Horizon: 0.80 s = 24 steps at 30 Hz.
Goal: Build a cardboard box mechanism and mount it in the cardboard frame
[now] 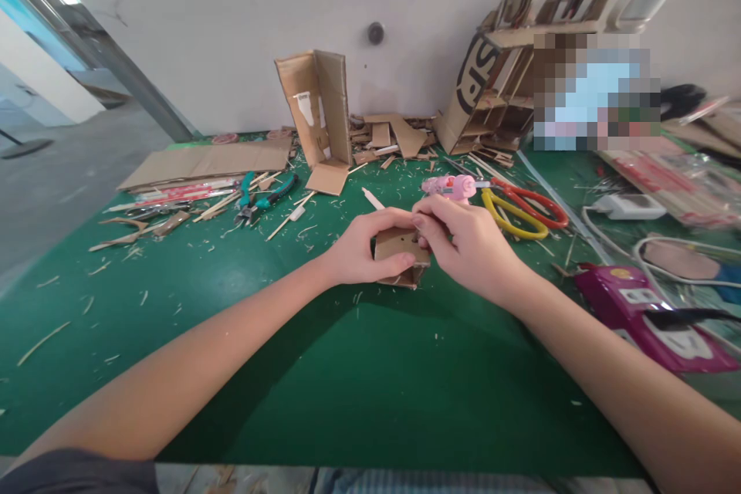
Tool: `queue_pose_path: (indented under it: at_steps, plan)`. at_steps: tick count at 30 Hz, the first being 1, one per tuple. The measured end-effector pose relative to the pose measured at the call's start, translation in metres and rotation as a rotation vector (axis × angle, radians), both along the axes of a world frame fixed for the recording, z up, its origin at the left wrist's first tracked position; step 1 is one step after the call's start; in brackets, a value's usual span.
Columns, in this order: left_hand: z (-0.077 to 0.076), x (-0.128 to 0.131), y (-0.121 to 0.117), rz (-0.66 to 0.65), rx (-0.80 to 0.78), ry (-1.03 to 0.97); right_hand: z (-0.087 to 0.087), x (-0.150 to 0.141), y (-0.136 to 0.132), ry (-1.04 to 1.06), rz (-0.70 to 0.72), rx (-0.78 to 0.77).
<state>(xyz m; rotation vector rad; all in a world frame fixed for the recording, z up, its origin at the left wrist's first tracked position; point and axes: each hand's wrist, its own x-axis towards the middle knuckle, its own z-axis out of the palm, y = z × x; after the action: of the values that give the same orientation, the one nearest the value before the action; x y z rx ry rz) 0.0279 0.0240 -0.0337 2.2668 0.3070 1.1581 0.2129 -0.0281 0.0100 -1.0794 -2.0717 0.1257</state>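
A small open cardboard box (pixel 394 245) with little holes in its top sits on the green table in front of me. Around its left side wraps my left hand (pixel 370 247), thumb across the top and fingers behind. My right hand (pixel 463 247) is closed in a pinch at the box's far right corner; whatever lies between those fingertips is hidden. Just beyond the hands are a white pen-like stick (pixel 373 199) and a pink glue gun (pixel 455 187). Scissors with yellow and red handles (pixel 515 212) lie to the right of them.
Teal-handled pliers (pixel 263 197) and thin sticks lie at left. Behind stand a folded cardboard piece (pixel 321 112) and a cardboard shelf (pixel 486 93), with scraps between. A purple device (pixel 648 316) with cables is at right. Shavings litter the green table (pixel 231 270).
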Motion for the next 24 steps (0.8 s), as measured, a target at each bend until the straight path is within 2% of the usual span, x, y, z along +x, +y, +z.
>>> queue_pose_path:
  at_steps: [9, 16, 24]
  plan:
    - [-0.0005, 0.0015, -0.0003, -0.004, -0.03, -0.013, -0.0037, 0.0006, -0.0004, 0.056, 0.016, -0.06]
    - [0.0038, -0.0003, 0.0042, -0.037, -0.144, 0.036, 0.0024, 0.003, 0.0027, 0.094, 0.043, -0.104]
    - [0.0026, 0.0007, 0.005, -0.044, -0.148, 0.012, 0.0021, 0.0025, 0.0042, 0.03, 0.057, -0.032]
